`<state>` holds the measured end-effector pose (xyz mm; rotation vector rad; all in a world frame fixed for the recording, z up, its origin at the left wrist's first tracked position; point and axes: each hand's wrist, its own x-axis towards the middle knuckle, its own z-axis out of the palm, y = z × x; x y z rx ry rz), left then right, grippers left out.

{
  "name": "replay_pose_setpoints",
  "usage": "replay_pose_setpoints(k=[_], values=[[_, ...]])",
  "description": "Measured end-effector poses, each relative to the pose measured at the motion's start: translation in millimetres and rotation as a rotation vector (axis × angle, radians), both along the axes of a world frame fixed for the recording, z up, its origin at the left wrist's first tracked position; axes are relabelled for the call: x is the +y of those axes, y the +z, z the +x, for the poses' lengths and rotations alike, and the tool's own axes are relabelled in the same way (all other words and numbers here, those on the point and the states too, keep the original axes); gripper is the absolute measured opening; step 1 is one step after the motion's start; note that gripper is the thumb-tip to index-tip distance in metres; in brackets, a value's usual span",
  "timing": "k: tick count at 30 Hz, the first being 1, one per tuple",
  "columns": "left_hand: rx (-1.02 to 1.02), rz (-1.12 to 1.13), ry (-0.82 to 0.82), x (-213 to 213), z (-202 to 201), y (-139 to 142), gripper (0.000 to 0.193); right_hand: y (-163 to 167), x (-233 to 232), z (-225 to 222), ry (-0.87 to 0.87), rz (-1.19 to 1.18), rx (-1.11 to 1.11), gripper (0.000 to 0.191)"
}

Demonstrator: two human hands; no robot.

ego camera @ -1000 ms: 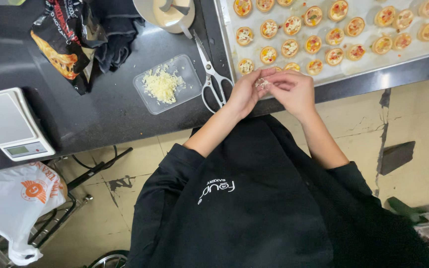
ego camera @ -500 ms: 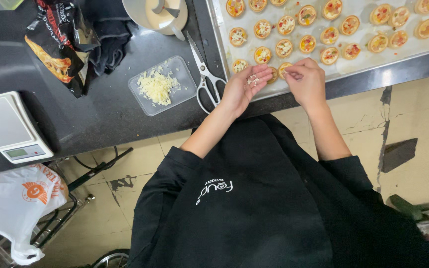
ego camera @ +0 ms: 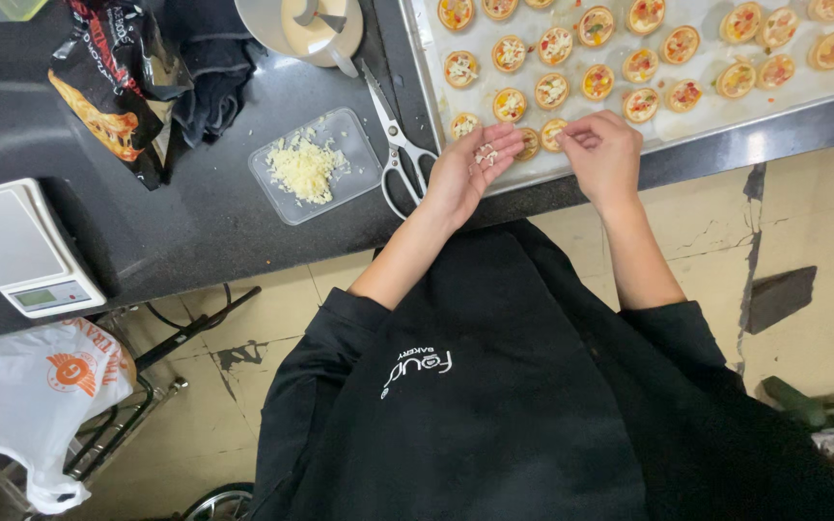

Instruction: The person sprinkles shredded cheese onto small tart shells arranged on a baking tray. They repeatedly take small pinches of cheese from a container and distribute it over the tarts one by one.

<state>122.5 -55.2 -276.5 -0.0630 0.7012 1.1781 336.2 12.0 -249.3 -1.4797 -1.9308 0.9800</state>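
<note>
While the left hand lies palm-up, open, cupping shredded cheese at the baking tray's near edge, the right hand pinches its fingertips together just right of it, beside a small tart.

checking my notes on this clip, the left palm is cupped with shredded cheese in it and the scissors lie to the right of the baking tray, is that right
Not quite. In the head view the scissors lie to the left of the baking tray, between it and the small clear tray of shredded cheese. The rest holds: the left hand is cupped, palm up, with shredded cheese in it.
</note>
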Motion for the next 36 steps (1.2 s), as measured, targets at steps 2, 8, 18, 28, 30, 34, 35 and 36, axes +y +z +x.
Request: replay_pose_setpoints(k=[2, 8, 18, 28, 30, 34, 35, 36], values=[[0.0, -0.014, -0.007, -0.4, 0.6, 1.8, 0.049, -3.0, 0.2, 2.6, -0.009, -0.02, 0.005, 0.01], [-0.005, -0.029, -0.026, -1.9, 4.6, -1.9, 0.05, -3.9, 4.8, 9.1, -0.123, -0.254, 0.286, 0.013], [-0.119, 0.125, 0.102, -2.1, 23.8, -11.6, 0.058, 54.7, -32.0, -61.9, 0.175, 0.095, -0.003, 0.049], [-0.104, 0.2, 0.162, -11.9, 27.9, 1.6, 0.059, 56.1, -37.3, -78.6, 0.16, 0.158, -0.059, 0.032], [-0.071, 0.209, 0.161, -14.7, 29.0, 3.6, 0.058, 51.5, -38.5, -80.4, 0.128, 0.125, -0.043, 0.027], [0.004, 0.264, 0.159, -16.3, 29.7, 5.0, 0.059, 47.6, -39.3, -83.3, 0.105, 0.141, -0.007, 0.021], [-0.017, 0.26, 0.152, -16.3, 29.6, 5.1, 0.059, 47.7, -39.1, -83.7, 0.082, 0.115, 0.018, 0.02], [-0.035, 0.256, 0.146, -15.8, 29.4, 5.1, 0.058, 48.2, -38.6, -84.0, 0.061, 0.09, 0.044, 0.018]])
